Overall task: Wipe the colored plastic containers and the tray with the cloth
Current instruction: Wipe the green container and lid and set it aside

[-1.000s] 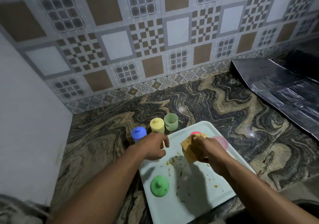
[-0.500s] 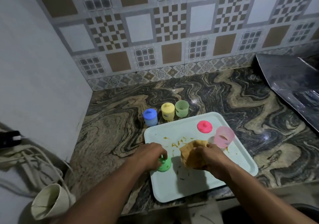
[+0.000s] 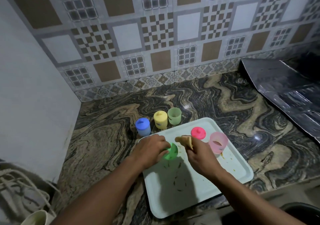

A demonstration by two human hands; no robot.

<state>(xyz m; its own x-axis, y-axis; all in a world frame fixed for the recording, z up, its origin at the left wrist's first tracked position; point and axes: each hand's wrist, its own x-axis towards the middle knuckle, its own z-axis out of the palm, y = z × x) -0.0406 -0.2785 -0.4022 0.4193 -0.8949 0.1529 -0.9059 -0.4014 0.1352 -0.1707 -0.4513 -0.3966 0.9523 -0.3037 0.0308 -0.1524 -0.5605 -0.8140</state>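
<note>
A pale tray [image 3: 230, 174] with food smears lies on the marble counter. My left hand [image 3: 150, 149] grips a green lid [image 3: 171, 153], tilted up off the tray. My right hand [image 3: 199, 155] holds a bunched tan cloth [image 3: 184, 140] just right of that lid. On the tray behind stand a pink lid [image 3: 198, 132] and an open pink container [image 3: 217, 142] with brown residue inside. Beyond the tray's far-left corner stand a lidded blue container [image 3: 142, 127], a lidded yellow container [image 3: 160, 120] and an open green container [image 3: 174, 116].
The counter [image 3: 107, 138] meets a plain wall on the left and a tiled wall behind. A dark shiny sheet [image 3: 285, 93] covers the back right. Pale cords [image 3: 20, 186] and a cream cup [image 3: 37, 218] sit low at the left, off the counter.
My left hand has picked the green lid up off the tray and tilted it. My right hand has lifted the cloth beside it. The camera has tilted down.
</note>
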